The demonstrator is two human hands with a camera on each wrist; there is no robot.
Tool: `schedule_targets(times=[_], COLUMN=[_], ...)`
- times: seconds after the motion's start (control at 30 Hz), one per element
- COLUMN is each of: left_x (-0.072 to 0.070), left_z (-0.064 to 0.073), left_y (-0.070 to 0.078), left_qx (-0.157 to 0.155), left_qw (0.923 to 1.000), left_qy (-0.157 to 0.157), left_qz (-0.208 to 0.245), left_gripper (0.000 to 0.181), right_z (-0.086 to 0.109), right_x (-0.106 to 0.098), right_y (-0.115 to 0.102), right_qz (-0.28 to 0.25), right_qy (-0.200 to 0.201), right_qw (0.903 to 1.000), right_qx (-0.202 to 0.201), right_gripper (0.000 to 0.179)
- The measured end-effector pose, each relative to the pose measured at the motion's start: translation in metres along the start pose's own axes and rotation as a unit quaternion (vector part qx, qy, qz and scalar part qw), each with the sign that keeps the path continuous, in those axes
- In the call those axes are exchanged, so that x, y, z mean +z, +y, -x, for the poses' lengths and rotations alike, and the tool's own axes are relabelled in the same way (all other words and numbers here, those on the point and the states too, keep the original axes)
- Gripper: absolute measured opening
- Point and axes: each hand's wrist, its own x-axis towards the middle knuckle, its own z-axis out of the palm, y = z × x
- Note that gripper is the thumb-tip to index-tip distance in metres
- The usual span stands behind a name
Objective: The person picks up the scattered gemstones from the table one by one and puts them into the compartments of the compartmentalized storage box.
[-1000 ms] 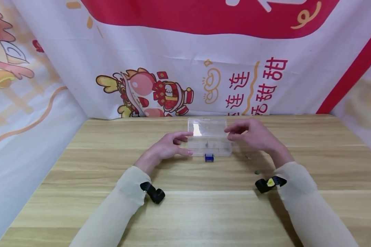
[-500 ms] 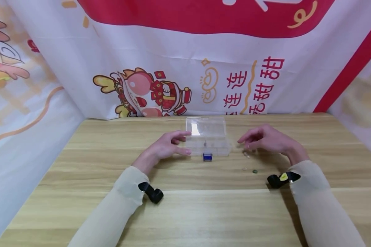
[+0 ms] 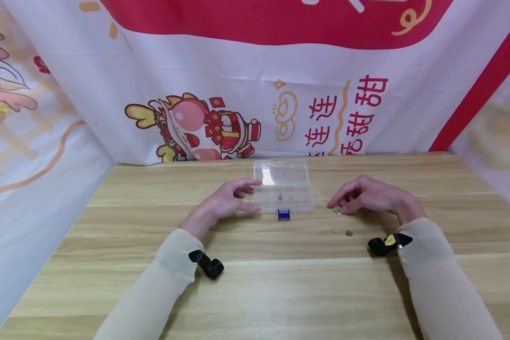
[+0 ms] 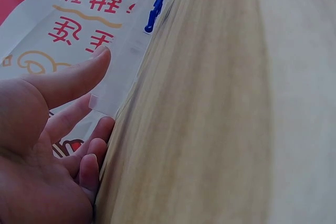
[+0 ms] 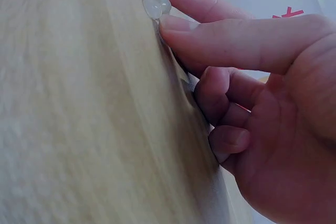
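Clear, like drops of glass, two smooth round beads [image 5: 157, 7] sit on the table right at the tips of the right hand [image 3: 371, 196]. Its thumb and pointing finger are close together with the beads by the gap; I cannot tell if they pinch one. The other fingers are curled under. A second ago this hand was up at the side of the clear box [image 3: 297, 206]; now it is down low, so the work seems to be at the beads.

Closer to the person lie a dark green stone [image 3: 349, 233] and another tiny clear piece [image 3: 335, 230]. The box is left of the right hand, made of thin, shiny plastic, long and square-cornered. Its lid [image 3: 286, 172] is open, and a hard blue clip [image 3: 284, 215] is on the front. A small greyish bit [image 3: 280, 196] shows in it, too small to name.

The left hand [image 3: 227, 200] is in the same place at the box's left end, thumb and pointing finger spread wide. The table [image 3: 255, 297] is pale and streaky like wood.
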Motion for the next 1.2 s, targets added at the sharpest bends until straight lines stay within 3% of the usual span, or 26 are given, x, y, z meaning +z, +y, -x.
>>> schedule_targets(times=[1.2], left_x=[0.0], left_z=[0.002], left_y=[0.002], left_qx=[-0.011], left_qw=[0.9999], left_qy=[0.003], left_qz=[0.0], left_gripper=[0.07], right_z=[-0.005], right_x=[0.004], right_y=[-0.011], right_qz=[0.047], right_qy=[0.017], right_qw=[0.9983], right_qx=[0.029], right_gripper=[0.017])
